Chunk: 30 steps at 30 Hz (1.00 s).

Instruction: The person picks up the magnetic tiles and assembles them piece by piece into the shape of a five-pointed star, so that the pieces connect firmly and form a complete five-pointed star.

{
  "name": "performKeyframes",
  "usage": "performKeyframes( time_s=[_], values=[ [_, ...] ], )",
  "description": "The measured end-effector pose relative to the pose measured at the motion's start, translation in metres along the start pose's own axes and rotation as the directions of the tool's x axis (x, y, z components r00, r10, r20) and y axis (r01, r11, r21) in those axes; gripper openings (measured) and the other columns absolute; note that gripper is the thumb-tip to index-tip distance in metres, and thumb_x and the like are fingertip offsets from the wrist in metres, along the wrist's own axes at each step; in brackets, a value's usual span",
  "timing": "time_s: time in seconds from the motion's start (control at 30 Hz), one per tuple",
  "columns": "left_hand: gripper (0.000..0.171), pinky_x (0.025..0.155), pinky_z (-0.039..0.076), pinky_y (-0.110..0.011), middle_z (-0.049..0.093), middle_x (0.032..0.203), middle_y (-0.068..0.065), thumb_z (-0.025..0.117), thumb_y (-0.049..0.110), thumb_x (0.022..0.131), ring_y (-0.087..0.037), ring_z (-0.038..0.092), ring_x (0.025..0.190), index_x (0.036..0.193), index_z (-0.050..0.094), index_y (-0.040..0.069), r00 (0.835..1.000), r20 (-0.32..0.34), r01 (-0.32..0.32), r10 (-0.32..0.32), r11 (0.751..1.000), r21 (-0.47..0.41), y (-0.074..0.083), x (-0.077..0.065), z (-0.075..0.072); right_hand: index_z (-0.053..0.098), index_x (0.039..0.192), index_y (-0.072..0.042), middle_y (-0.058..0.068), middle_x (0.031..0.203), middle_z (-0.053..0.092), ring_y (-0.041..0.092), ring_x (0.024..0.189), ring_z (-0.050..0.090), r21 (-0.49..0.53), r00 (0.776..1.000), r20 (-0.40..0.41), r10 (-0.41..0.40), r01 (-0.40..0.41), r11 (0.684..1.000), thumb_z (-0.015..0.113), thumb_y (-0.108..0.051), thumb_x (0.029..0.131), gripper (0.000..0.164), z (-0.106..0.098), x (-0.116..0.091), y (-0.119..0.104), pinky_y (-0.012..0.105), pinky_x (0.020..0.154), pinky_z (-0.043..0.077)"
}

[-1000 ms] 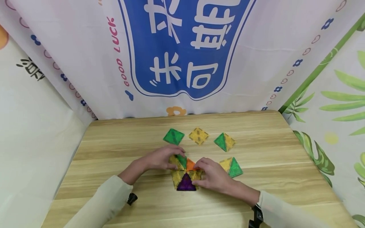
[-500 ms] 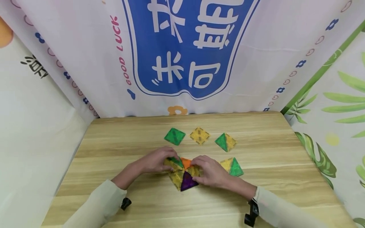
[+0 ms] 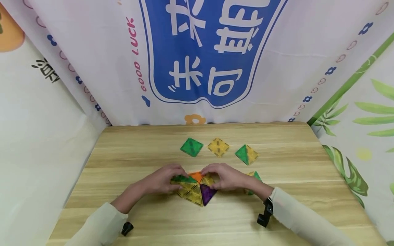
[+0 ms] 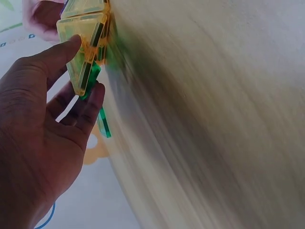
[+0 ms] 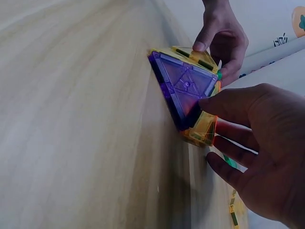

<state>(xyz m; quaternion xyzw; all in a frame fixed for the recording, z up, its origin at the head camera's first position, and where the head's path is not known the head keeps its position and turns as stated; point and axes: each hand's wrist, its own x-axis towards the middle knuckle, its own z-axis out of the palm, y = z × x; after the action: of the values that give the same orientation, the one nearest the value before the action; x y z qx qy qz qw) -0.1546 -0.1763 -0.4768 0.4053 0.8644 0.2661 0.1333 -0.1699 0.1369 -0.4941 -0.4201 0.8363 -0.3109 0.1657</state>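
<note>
Pinching opposite sides, the left hand (image 3: 161,178) and right hand (image 3: 227,177) hold a cluster of translucent yellow, purple, orange and green plastic triangles (image 3: 193,193) on the pale wooden table (image 3: 172,225); beyond lie translucent plastic diamonds (image 3: 218,147), green, yellow and two-tone.

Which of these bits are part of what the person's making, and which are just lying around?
In the job:
tile cluster, held by left hand and right hand

Lying apart, though perhaps for later:
green diamond
yellow diamond
green-and-yellow diamond
green-and-yellow piece, partly hidden by the right forearm
</note>
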Motion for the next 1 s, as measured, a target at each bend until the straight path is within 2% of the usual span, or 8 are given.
performKeyframes(
  time_s=[0.1, 0.2, 0.33, 0.43, 0.57, 0.73, 0.83, 1.0],
  values=[
    [0.034, 0.099, 0.057, -0.041, 0.07, 0.123, 0.0, 0.081, 0.018, 0.096, -0.018, 0.065, 0.115, 0.128, 0.073, 0.011, 1.0, 0.006, 0.011, -0.011, 0.999, -0.036, -0.001, 0.001, -0.001, 0.067, 0.139, -0.009, 0.003, 0.14, 0.068, 0.02, 0.131, 0.062, 0.052, 1.0, -0.001, 0.019, -0.019, 0.998, 0.082, -0.012, 0.093, 0.048, -0.003, 0.001, 0.003, 0.039, 0.111, 0.051],
    [0.032, 0.097, 0.058, -0.042, 0.07, 0.125, -0.003, 0.077, 0.019, 0.099, -0.021, 0.067, 0.113, 0.129, 0.072, 0.009, 0.999, -0.009, 0.035, -0.036, 0.993, -0.116, -0.006, 0.004, -0.002, 0.066, 0.139, -0.005, 0.008, 0.138, 0.069, 0.023, 0.127, 0.065, 0.107, 0.997, -0.047, 0.057, -0.052, 0.993, 0.079, -0.015, 0.097, 0.046, -0.009, 0.006, 0.008, 0.04, 0.108, 0.054],
    [0.033, 0.097, 0.059, -0.045, 0.07, 0.128, -0.013, 0.073, 0.015, 0.102, -0.028, 0.069, 0.112, 0.132, 0.068, 0.001, 0.992, -0.093, 0.063, -0.084, 0.975, -0.215, -0.017, 0.012, -0.007, 0.066, 0.138, 0.002, 0.017, 0.135, 0.07, 0.032, 0.122, 0.068, 0.115, 0.98, -0.164, 0.113, -0.095, 0.989, 0.078, -0.015, 0.098, 0.045, -0.018, 0.019, 0.014, 0.044, 0.103, 0.057],
    [0.036, 0.096, 0.06, -0.046, 0.068, 0.131, -0.021, 0.07, 0.008, 0.103, -0.034, 0.069, 0.114, 0.136, 0.065, -0.005, 0.972, -0.19, 0.087, -0.136, 0.965, -0.246, -0.025, 0.021, -0.011, 0.067, 0.134, 0.004, 0.02, 0.132, 0.07, 0.035, 0.118, 0.069, 0.117, 0.956, -0.253, 0.15, -0.124, 0.985, 0.08, -0.014, 0.096, 0.044, -0.023, 0.033, 0.018, 0.046, 0.099, 0.059],
    [0.041, 0.097, 0.059, -0.051, 0.063, 0.139, -0.028, 0.065, 0.005, 0.105, -0.042, 0.068, 0.119, 0.142, 0.059, -0.01, 0.932, -0.279, 0.153, -0.231, 0.949, -0.275, -0.032, 0.033, -0.014, 0.068, 0.134, 0.004, 0.021, 0.131, 0.07, 0.037, 0.117, 0.068, 0.133, 0.924, -0.327, 0.199, -0.163, 0.978, 0.08, -0.014, 0.095, 0.045, -0.025, 0.051, 0.024, 0.048, 0.096, 0.06],
    [0.048, 0.098, 0.058, -0.054, 0.058, 0.146, -0.03, 0.063, 0.008, 0.106, -0.045, 0.066, 0.123, 0.15, 0.053, -0.008, 0.892, -0.289, 0.26, -0.347, 0.918, -0.3, -0.039, 0.049, -0.017, 0.068, 0.136, 0.001, 0.018, 0.13, 0.07, 0.034, 0.118, 0.066, 0.061, 0.898, -0.378, 0.224, -0.218, 0.974, 0.083, -0.016, 0.093, 0.048, -0.025, 0.071, 0.033, 0.048, 0.098, 0.057],
    [0.049, 0.101, 0.057, -0.055, 0.059, 0.146, -0.03, 0.062, 0.011, 0.106, -0.045, 0.064, 0.125, 0.151, 0.052, -0.008, 0.878, -0.278, 0.309, -0.39, 0.904, -0.296, -0.042, 0.056, -0.018, 0.069, 0.136, 0.001, 0.018, 0.131, 0.071, 0.033, 0.12, 0.067, 0.025, 0.893, -0.388, 0.23, -0.239, 0.971, 0.085, -0.016, 0.09, 0.051, -0.026, 0.08, 0.035, 0.047, 0.101, 0.056],
    [0.049, 0.105, 0.054, -0.054, 0.061, 0.144, -0.028, 0.062, 0.012, 0.106, -0.043, 0.062, 0.129, 0.15, 0.053, -0.008, 0.857, -0.265, 0.358, -0.442, 0.881, -0.31, -0.045, 0.063, -0.016, 0.069, 0.136, 0.001, 0.017, 0.134, 0.071, 0.032, 0.123, 0.066, 0.033, 0.894, -0.358, 0.271, -0.279, 0.96, 0.09, -0.021, 0.086, 0.059, -0.026, 0.09, 0.036, 0.045, 0.105, 0.054]
  ],
)
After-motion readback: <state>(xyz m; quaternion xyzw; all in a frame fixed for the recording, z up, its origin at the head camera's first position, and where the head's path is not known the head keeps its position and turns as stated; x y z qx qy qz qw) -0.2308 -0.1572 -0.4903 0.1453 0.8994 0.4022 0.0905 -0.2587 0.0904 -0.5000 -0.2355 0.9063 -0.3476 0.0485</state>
